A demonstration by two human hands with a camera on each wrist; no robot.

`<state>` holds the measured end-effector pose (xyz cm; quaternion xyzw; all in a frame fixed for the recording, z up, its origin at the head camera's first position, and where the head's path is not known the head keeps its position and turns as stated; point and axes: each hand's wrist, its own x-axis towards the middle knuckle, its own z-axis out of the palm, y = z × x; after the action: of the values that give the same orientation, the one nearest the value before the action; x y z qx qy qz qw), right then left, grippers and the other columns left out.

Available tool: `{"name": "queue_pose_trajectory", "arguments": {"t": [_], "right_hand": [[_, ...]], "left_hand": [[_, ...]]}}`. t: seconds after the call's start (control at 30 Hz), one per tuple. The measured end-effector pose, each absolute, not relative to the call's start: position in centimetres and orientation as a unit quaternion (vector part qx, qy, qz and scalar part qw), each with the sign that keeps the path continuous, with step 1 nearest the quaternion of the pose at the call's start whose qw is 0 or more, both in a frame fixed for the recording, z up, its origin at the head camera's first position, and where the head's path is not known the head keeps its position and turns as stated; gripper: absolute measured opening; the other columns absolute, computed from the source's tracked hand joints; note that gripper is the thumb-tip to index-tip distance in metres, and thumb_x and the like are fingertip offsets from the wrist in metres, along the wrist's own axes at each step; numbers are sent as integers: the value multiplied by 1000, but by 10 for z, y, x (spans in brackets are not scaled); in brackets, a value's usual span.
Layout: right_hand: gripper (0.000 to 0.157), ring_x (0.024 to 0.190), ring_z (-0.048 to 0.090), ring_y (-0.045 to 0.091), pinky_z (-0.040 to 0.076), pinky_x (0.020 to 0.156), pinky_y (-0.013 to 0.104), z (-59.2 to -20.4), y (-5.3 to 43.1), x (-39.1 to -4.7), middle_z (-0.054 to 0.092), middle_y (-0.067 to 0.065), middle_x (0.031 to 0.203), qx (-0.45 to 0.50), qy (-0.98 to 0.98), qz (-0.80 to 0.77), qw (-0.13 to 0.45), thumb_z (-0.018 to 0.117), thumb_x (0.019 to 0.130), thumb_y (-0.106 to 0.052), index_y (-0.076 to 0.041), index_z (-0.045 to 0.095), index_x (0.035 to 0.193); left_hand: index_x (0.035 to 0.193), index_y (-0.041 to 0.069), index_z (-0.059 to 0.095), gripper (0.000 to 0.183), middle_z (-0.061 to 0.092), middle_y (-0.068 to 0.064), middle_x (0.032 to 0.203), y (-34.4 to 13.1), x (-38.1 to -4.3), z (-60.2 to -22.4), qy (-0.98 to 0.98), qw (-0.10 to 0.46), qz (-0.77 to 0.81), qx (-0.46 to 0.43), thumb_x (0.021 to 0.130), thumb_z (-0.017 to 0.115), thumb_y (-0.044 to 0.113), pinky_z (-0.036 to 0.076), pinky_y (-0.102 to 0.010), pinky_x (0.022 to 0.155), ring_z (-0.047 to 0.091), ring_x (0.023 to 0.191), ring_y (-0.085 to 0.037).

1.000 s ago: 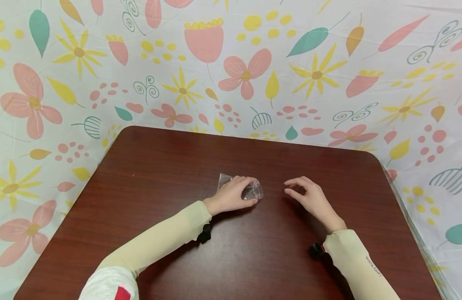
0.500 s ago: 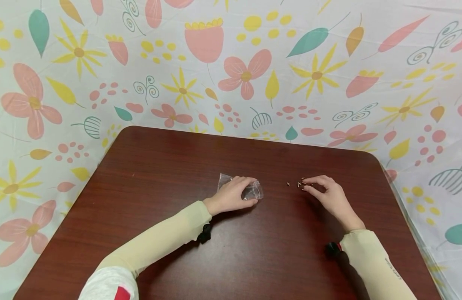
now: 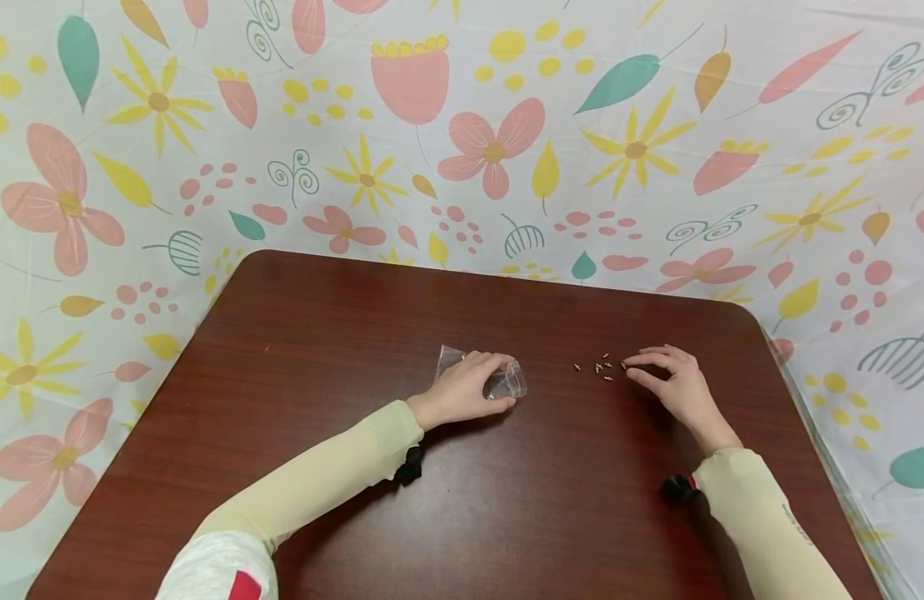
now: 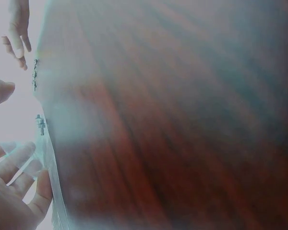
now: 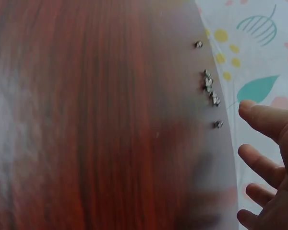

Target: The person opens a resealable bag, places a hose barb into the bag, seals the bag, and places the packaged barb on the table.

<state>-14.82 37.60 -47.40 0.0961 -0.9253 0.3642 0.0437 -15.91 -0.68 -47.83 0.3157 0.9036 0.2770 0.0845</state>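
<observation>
A clear plastic bag point(image 3: 506, 383) lies on the brown table, with my left hand point(image 3: 462, 392) resting over it, thumb and fingers spread. In the left wrist view, a small dark metal piece point(image 4: 40, 124) shows at the bag's edge beside those fingers. Right of the bag, several small metal pieces point(image 3: 598, 368) lie scattered; they look like short pins with collars. My right hand point(image 3: 679, 383) hovers at the right end of this group, its fingertips close to the nearest piece point(image 3: 623, 365). In the right wrist view its fingers are spread apart with nothing between them.
The brown wooden table point(image 3: 357, 317) has rounded back corners. Behind it hangs a white cloth point(image 3: 462, 233) printed with flowers and leaves. Both forearms wear pale sleeves, with a black wrist device point(image 3: 409, 467) under the left and another point(image 3: 679, 489) under the right.
My right hand has drawn away to the right, uncovering the small metal pieces on the table that were hidden under it a second ago. The left hand and bag stay put.
</observation>
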Motion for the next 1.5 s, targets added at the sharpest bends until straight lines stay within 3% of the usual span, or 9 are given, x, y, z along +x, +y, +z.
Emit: {"name": "queue_pose_trajectory", "arguments": {"t": [0.47, 0.77, 1.5], "right_hand": [[22, 145, 18, 65, 2, 119, 73, -489, 385, -162, 39, 46, 146, 92, -936, 336, 45, 78, 93, -10, 3, 76, 110], [22, 148, 8, 66, 5, 109, 84, -489, 381, -167, 34, 44, 152, 63, -944, 323, 19, 78, 94, -16, -1, 76, 110], [22, 148, 7, 65, 7, 106, 86, -485, 375, -170, 32, 41, 156, 29, -948, 316, 0, 75, 97, -20, -2, 75, 110]], "left_hand": [[152, 18, 50, 66, 62, -3, 140, -8, -159, -479, 905, 83, 273, 317, 96, 71, 44, 49, -43, 104, 56, 127, -22], [151, 19, 52, 65, 63, -2, 137, -8, -158, -479, 906, 79, 271, 314, 95, 72, 45, 52, -43, 100, 57, 124, -21], [150, 19, 53, 64, 64, -1, 135, -7, -159, -479, 907, 74, 270, 315, 94, 72, 44, 52, -42, 98, 57, 122, -21]]}}
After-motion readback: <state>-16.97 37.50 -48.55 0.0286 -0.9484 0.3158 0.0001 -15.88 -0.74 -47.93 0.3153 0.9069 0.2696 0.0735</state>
